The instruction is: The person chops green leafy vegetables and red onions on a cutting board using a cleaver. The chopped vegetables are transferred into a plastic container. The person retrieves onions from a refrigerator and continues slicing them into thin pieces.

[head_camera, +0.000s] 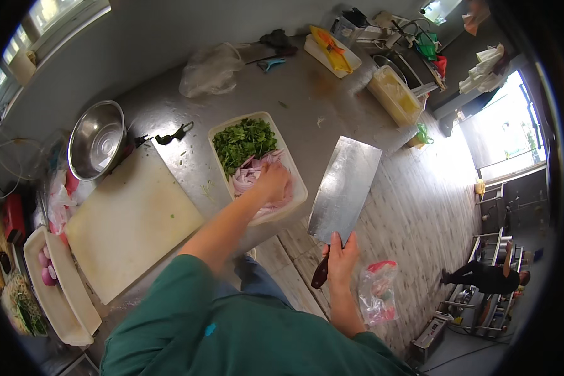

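Note:
My left hand (273, 183) reaches into a pale plastic tub (295, 176), its fingertips down among sliced red onions (246, 177); whether they grip any is hidden. Chopped green herbs (244, 143) fill the tub's far end, touching the onions. To the tub's right, my right hand (342, 256) grips a cleaver (346, 188) where the broad blade meets the dark handle, the blade pointing away from me. Left of the tub lies a pale cutting board (131, 216) with a green speck on it.
A steel bowl (98, 141) stands behind the board. A long white container (61, 291) holds small red onions (46, 268). At the back are a plastic bag (211, 70), a blue-handled peeler (271, 63) and a yellowish tub (397, 96). A person (491, 277) stands by far shelves.

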{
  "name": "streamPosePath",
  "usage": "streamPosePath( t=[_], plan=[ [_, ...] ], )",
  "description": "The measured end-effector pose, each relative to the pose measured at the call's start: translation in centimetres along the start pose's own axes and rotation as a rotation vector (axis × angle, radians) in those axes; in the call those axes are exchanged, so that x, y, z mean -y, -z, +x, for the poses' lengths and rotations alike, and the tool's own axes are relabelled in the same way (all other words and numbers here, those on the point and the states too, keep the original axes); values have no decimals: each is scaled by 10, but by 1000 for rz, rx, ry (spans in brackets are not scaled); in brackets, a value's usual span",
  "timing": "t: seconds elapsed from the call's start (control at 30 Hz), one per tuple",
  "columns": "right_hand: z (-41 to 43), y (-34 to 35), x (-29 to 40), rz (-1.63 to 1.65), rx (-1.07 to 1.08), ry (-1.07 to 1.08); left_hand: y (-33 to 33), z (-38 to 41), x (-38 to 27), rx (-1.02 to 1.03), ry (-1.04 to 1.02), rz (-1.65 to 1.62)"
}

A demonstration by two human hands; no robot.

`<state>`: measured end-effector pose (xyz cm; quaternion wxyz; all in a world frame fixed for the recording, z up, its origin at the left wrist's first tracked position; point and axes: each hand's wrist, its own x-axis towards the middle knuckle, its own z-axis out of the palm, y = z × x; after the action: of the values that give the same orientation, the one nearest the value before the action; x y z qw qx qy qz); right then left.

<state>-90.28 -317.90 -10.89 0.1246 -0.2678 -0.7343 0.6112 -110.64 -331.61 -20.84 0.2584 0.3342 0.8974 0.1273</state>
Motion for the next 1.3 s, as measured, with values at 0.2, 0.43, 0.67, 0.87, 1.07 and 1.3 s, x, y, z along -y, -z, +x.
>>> streamPosePath(
  t=[0.2,0.43,0.67,0.87,1.07,1.3],
  plan=[
    [8,-7,-14,-57,106,51,-43,-36,24,-424,-417,-107],
    [-9,-64,-26,-86,182,140,-30,-189,72,-1128,-26,-542],
    [-81,-149,-13,-244,668,273,-72,-474,158,-1521,703,-298],
    [-145,-250,-42,-602,836,632,-143,-697,272,-1694,1203,-314],
    [-168,-287,-77,-941,773,781,-155,-748,334,-976,1117,-130],
    [-176,-289,-75,-883,757,745,-141,-697,374,-711,1156,-40]
  ],
)
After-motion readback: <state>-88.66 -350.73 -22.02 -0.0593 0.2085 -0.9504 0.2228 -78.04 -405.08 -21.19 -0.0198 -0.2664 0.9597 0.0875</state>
